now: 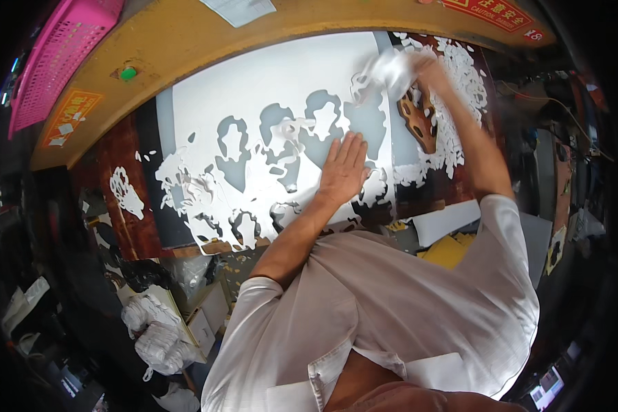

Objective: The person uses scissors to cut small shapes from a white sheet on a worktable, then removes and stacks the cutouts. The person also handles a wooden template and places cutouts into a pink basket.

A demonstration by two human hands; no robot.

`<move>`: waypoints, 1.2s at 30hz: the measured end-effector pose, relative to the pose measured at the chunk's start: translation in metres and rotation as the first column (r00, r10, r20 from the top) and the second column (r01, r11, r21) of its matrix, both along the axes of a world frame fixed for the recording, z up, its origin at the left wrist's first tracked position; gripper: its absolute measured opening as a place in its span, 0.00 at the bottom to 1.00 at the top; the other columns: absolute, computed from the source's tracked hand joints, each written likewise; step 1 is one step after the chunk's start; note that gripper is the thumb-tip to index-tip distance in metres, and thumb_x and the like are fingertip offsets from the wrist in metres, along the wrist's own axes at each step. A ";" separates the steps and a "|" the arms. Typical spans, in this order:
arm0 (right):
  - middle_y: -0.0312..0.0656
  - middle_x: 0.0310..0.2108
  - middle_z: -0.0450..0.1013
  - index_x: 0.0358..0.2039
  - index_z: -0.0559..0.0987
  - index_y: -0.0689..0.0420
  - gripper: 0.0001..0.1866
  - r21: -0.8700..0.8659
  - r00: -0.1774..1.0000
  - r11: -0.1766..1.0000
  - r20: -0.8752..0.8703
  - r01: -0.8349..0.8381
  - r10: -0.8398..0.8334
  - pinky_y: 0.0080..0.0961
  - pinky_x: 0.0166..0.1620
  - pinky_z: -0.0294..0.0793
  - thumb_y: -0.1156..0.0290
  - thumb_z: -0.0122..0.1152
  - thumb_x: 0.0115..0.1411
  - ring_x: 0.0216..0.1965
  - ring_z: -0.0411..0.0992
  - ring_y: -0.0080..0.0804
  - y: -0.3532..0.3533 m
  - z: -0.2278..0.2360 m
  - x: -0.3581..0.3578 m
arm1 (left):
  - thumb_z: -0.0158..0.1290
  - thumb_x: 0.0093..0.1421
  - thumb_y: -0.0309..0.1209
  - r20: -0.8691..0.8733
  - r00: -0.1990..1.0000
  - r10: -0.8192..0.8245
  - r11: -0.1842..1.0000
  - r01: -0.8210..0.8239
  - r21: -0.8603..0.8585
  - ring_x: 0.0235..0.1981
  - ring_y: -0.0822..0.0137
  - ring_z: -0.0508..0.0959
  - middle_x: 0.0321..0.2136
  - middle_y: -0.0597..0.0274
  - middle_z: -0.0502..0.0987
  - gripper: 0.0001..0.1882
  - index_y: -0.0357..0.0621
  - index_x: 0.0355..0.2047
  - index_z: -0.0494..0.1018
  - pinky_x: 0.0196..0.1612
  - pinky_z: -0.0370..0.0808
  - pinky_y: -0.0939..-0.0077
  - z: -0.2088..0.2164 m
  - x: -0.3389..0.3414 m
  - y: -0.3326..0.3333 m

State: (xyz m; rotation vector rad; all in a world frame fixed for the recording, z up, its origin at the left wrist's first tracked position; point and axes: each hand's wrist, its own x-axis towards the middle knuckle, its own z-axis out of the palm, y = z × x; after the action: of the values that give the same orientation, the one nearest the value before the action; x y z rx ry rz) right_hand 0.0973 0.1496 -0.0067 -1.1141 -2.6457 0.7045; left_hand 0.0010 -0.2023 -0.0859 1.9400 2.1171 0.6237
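My left hand lies flat on a white sheet, fingers stretched out. Shaped openings cut through this sheet show a grey-blue surface beneath. At the sheet's far right corner, my right hand is smeared by motion and grips white cut pieces, also blurred; its fingers do not show clearly. Just below that hand, a brown shaped cutting die with dark edges rests on the board. Loose white offcuts cover the sheet's near left part.
A yellow machine beam with a green button arches across the far side. White scraps pile at the right and a smaller heap lies left. A pink basket stands far left; bagged white items sit lower left.
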 end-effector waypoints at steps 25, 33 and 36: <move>0.38 0.30 0.77 0.45 0.76 0.60 0.12 -0.825 0.743 0.440 -0.535 -0.355 -0.402 0.25 0.29 0.85 0.62 0.58 0.74 0.28 0.78 0.24 -0.159 0.082 -0.074 | 0.51 0.74 0.43 0.862 -0.498 0.095 0.887 -0.351 -0.301 0.55 0.54 0.79 0.60 0.45 0.70 0.28 0.40 0.66 0.63 0.56 0.82 0.58 0.079 -0.103 -0.061; 0.36 0.33 0.80 0.44 0.78 0.56 0.08 -0.885 0.716 0.277 -0.466 -0.375 -0.520 0.34 0.36 0.86 0.64 0.59 0.74 0.31 0.80 0.27 -0.266 0.040 -0.141 | 0.55 0.73 0.39 0.813 -0.575 -0.092 0.879 -0.430 -0.205 0.39 0.65 0.78 0.45 0.57 0.79 0.16 0.43 0.53 0.73 0.47 0.85 0.58 0.057 -0.169 -0.168; 0.44 0.47 0.80 0.55 0.77 0.59 0.14 -0.855 0.790 0.176 -0.518 -0.488 -0.329 0.35 0.44 0.87 0.65 0.56 0.75 0.44 0.81 0.34 -0.329 0.034 -0.178 | 0.57 0.71 0.41 0.785 -0.611 -0.104 0.840 -0.476 -0.260 0.41 0.63 0.80 0.45 0.56 0.80 0.19 0.40 0.53 0.73 0.44 0.86 0.60 0.042 -0.181 -0.216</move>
State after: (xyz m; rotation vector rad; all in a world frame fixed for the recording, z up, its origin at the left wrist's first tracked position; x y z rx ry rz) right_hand -0.0805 -0.1797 0.0277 -0.5760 -1.3675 2.5494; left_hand -0.1797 -0.4188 -0.0438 -0.1494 0.7695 1.9278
